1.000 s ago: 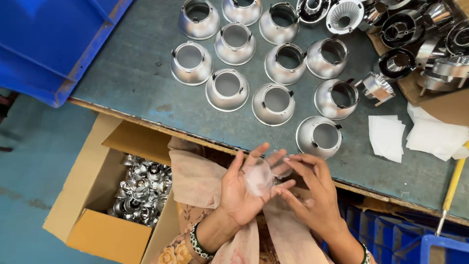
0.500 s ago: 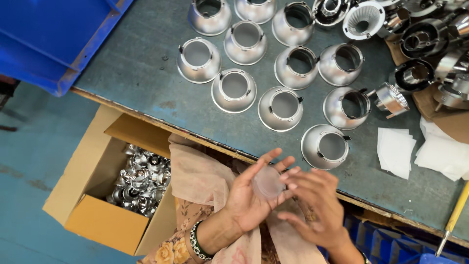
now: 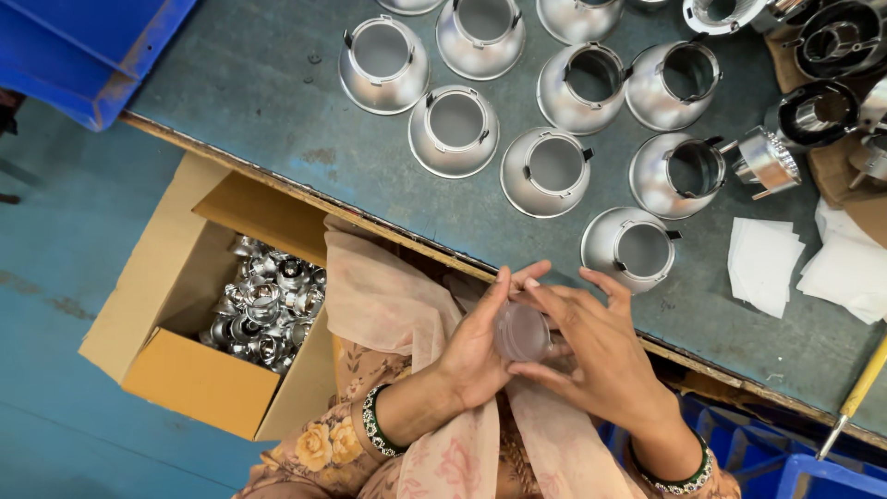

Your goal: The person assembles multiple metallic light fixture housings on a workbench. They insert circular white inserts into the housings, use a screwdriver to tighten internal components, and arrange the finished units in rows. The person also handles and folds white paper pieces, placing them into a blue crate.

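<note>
both hands [image 3: 545,346] now closed together around frosted disc [image 3: 522,331], shifted nearer bench [image 3: 277,102] front edge, beside nearest reflector [image 3: 633,249].

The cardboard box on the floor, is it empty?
No, the open cardboard box beside the table holds a heap of small shiny metal parts.

metal cups [image 3: 546,164] stand in rows on the bench [image 3: 259,102]. paper squares [image 3: 762,263] lie to their right. a crate [image 3: 83,46] sits at the bench's far left. a box [image 3: 194,305] of small parts [image 3: 268,310] rests on the floor [image 3: 55,277] below the bench edge, left of both hands.
</note>
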